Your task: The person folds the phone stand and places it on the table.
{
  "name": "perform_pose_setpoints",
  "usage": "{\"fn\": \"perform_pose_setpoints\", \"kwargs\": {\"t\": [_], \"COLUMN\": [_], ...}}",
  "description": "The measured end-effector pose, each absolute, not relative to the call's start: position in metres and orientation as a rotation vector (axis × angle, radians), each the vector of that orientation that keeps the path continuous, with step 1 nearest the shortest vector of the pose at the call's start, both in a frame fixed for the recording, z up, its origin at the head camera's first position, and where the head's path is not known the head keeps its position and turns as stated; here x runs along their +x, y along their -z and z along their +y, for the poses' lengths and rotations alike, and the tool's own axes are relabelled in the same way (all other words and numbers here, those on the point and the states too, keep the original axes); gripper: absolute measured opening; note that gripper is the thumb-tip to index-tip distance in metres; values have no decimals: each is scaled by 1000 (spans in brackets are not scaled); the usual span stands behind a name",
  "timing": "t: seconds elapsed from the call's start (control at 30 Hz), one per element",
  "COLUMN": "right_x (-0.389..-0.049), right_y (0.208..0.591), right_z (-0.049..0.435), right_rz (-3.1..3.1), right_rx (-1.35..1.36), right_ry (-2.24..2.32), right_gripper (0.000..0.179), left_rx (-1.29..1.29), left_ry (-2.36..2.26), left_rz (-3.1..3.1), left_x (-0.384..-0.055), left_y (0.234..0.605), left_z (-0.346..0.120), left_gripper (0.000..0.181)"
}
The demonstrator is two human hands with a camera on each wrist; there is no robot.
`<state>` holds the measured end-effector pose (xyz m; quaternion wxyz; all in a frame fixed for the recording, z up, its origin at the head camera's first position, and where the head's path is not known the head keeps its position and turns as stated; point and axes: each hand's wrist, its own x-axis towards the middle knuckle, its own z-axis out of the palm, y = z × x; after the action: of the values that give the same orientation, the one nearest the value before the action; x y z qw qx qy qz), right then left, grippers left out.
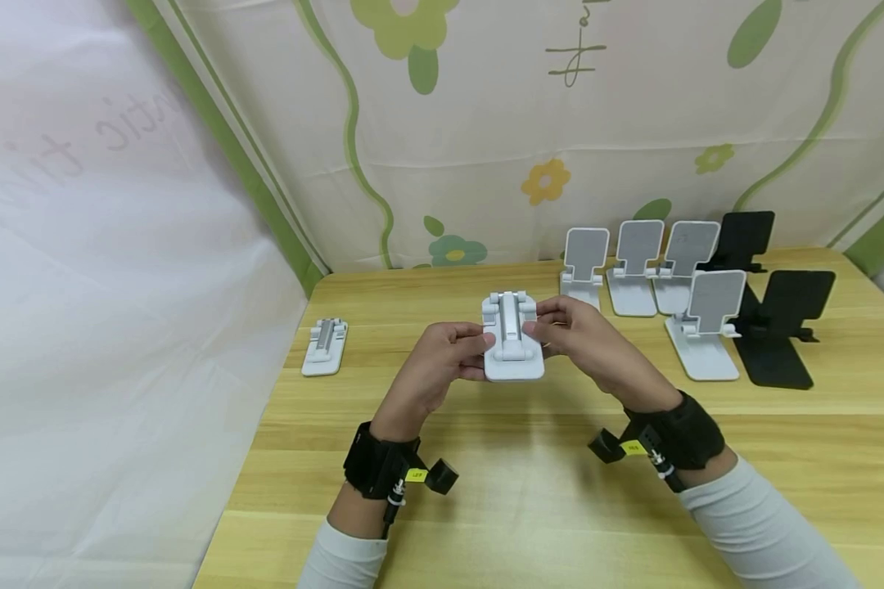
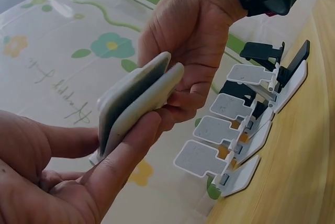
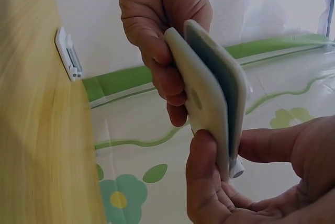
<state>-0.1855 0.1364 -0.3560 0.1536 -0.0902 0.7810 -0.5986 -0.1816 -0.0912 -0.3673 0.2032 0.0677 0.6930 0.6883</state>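
Observation:
Both hands hold a white folding phone stand (image 1: 512, 364) above the middle of the table. My left hand (image 1: 445, 360) grips its left edge, thumb on the front face. On the opposite edge, my right hand (image 1: 578, 335) pinches it with thumb and fingers. The wrist views show the stand (image 2: 138, 103) nearly folded, its two plates slightly apart with a dark pad between them. In the right wrist view the stand's outer plate (image 3: 201, 93) faces the camera, fingers behind and below it. Another folded white stand (image 1: 324, 348) lies flat on the table at the left.
Several unfolded white stands (image 1: 639, 249) and two black stands (image 1: 781, 327) stand at the table's back right. A patterned cloth (image 1: 471, 180) hangs behind the wooden table (image 1: 442, 491), and a white cloth (image 1: 118, 327) hangs along its left edge.

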Motion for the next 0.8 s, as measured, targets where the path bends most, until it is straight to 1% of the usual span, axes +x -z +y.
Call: {"fn": "perform_pose_setpoints", "kwargs": {"t": [0.13,0.3,0.4,0.53,0.63,0.7,0.8], "right_x": [-186,-186,-184,-181,-180,-179,-178], "right_y": [356,355,356,358,360,362,364], "right_z": [137,137,137,136,133,132,130], "right_rz": [2218,2159,2130,2123,2123,2131,2140], "right_rx": [-245,-202,-212,-236,-243,-253,-262], "right_ry": [1739,1787,1822,1834,1840,1841,1842], "right_gripper": [47,46,46,46,44,43,41], "left_rx": [213,145,162,267,312,323,326], "left_ry": [-1907,-1842,-1664,-1335,-1203,-1159,-1134], "left_rz": [1960,2126,2377,2733,2904,2982,3045], "left_x": [-182,-177,-168,-154,-147,-144,-144], "left_y": [367,364,360,358,360,362,364], "left_z": [-91,-86,-78,-67,-61,-58,-57], "left_gripper": [33,34,43,63,70,69,62]}}
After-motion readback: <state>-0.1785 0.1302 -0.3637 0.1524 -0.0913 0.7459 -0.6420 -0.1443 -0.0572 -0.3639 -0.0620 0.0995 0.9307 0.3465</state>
